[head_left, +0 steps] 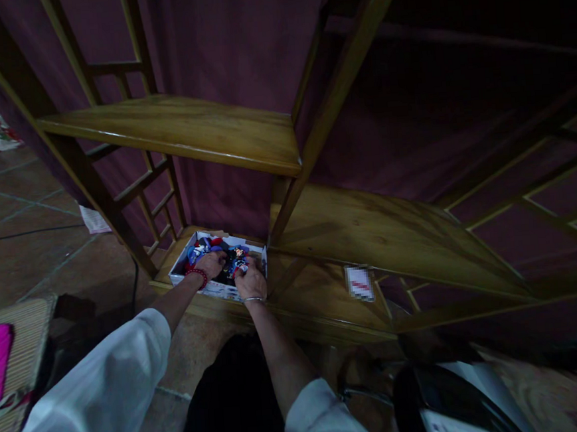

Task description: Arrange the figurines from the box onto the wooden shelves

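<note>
We see a white cardboard box (218, 289) on the lowest wooden shelf (319, 293), packed with small items in blue, red and black. Our left hand (211, 264), a red bead bracelet (199, 275) at its wrist, rests on the contents; our right hand (251, 282) grips the box's near edge. We cannot tell whether the left fingers are closed on anything.

Dim room: wooden shelving (182, 128), maroon wall (235, 40), tiled floor (23, 217).

Lighting: dim, purplish cast; upper right corner near black. Wooden shelf (176, 128) catches faint sheen. Edges bowed, lower corners blurred.
</note>
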Demonstrator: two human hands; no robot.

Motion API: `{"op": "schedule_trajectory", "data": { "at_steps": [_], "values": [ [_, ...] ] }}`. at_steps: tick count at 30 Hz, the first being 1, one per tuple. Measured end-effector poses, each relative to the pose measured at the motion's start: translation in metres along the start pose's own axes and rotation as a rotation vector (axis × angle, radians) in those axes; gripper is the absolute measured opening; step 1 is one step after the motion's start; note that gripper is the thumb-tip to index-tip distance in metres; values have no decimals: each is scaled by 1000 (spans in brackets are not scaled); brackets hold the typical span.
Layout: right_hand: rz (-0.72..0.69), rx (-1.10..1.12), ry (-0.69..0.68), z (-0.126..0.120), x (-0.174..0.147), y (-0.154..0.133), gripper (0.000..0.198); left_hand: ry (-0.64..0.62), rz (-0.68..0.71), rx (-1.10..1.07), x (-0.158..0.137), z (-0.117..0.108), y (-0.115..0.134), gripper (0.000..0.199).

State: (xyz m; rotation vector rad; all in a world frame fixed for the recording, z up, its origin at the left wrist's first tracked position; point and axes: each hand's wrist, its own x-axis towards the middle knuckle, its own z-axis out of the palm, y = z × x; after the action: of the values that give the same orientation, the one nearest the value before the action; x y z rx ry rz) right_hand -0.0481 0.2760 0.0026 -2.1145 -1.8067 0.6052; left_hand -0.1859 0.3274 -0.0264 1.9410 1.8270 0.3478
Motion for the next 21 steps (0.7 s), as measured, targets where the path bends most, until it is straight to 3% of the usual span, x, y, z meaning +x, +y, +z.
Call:
{"op": "schedule_trajectory", "data": {
  "at_steps": [8,13,21],
  "values": [
    [-4,-71,-14,0,0,0,37,10,75,148,1,0,5,36],
    [-33,-89,-16,-1,-2,0,33,121,171,286,6,2,7,37],
    [-42,-83,-4,-1,-1,0,34,68,118,421,25,2,13,39]
  ]
}}
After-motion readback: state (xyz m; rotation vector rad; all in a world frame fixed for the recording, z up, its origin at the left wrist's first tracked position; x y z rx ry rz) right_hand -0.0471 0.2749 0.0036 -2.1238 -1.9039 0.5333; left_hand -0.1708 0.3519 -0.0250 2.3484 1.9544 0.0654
